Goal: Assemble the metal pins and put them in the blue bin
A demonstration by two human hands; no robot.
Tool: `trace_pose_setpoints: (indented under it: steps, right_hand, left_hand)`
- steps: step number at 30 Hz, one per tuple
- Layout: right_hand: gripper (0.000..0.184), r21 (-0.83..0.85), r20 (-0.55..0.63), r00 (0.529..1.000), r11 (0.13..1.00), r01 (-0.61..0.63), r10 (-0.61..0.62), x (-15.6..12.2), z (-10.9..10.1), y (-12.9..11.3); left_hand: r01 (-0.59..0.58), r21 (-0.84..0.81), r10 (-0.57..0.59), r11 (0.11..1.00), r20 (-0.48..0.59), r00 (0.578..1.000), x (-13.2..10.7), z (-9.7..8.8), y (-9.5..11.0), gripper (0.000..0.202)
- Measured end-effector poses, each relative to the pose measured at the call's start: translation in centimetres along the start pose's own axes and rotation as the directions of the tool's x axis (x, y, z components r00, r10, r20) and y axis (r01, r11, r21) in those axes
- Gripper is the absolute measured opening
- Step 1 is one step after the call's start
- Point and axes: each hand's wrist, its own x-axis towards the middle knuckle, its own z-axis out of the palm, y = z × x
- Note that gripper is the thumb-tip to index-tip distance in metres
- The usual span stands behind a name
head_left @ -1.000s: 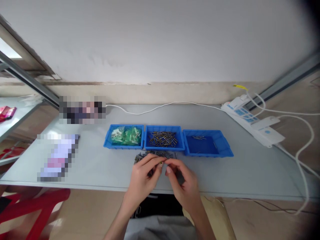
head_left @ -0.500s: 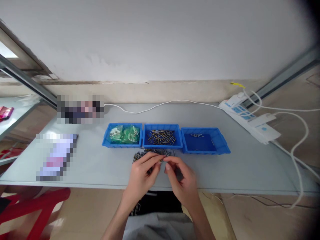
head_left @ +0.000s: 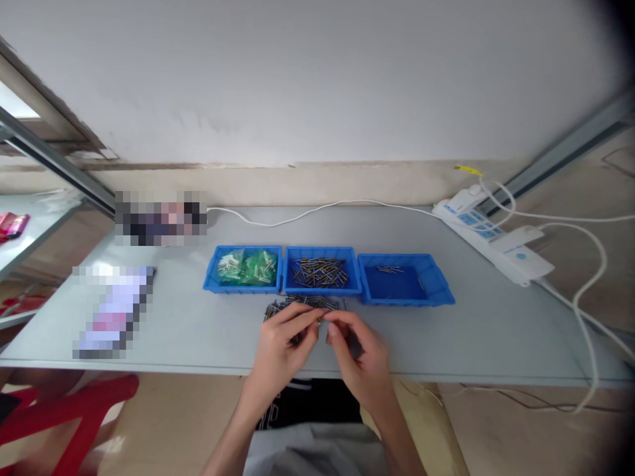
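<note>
My left hand (head_left: 285, 340) is closed in a pinch, with the brass-coloured end of a small metal pin (head_left: 319, 322) between thumb and index finger. Close beside it, my right hand (head_left: 364, 354) curls its thumb and index finger together at the same spot. Whatever lies between the right fingertips is too small to make out. Just beyond both hands, a pile of thin metal pins (head_left: 297, 301) spreads over the table, partly covered by my fingers. Behind it, a middle blue tray (head_left: 322, 252) holds many thin pins with gold-coloured parts.
The left blue tray (head_left: 243, 288) contains green and clear plastic bags of small silvery parts. A few thin pins lie in the right blue tray (head_left: 404, 284). A white power strip (head_left: 516, 258) with cables stands at the right; a blurred flat device (head_left: 114, 311) lies left.
Both hands stay together in almost the same place, with only slight finger movement. The view has shifted a little; the trays and pile look unchanged.
</note>
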Motion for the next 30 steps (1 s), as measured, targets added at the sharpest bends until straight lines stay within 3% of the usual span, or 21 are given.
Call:
trace_pose_setpoints:
  steps: [25,30]
  right_hand:
    - [0.013,-0.035,-0.043,0.999,0.999,-0.01,0.008,0.34,0.21,-0.24]
    - [0.012,-0.017,-0.032,0.998,0.998,0.053,-0.054,0.46,0.28,-0.31]
  left_hand:
    - [-0.004,0.011,0.004,1.0,0.027,1.0,-0.07,0.07,-0.44,0.024]
    - [-0.023,-0.003,0.023,1.0,0.022,0.999,0.1,0.01,-0.19,0.023]
